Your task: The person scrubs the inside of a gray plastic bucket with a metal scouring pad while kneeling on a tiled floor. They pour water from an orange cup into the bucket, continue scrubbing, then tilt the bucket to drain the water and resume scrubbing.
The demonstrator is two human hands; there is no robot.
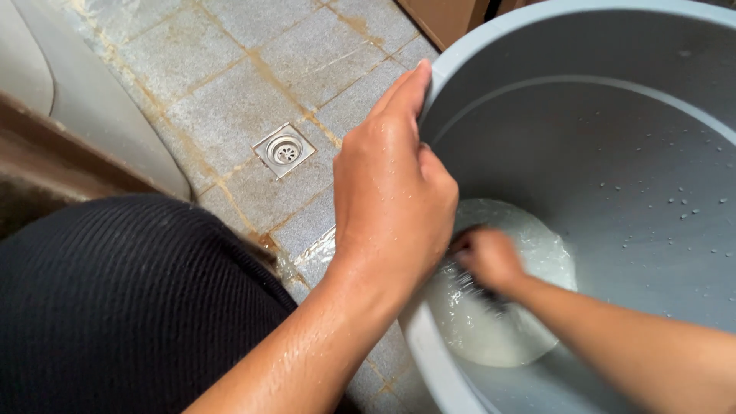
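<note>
A big grey plastic tub (613, 153) lies tilted on a tiled floor, its inside wet with droplets. My left hand (391, 192) grips the tub's rim at its left edge, wet up the forearm. Inside the tub, my right hand (491, 259) is closed on a small dark scrubbing thing, blurred, pressed against the tub's bottom where a patch of soapy white water (537, 245) lies. What exactly the right hand holds is hard to make out.
A square metal floor drain (284, 150) sits in the stained grey tiles (230, 100) left of the tub. My knee in dark ribbed cloth (130, 307) fills the lower left. A pale curved fixture (84, 92) stands at the upper left.
</note>
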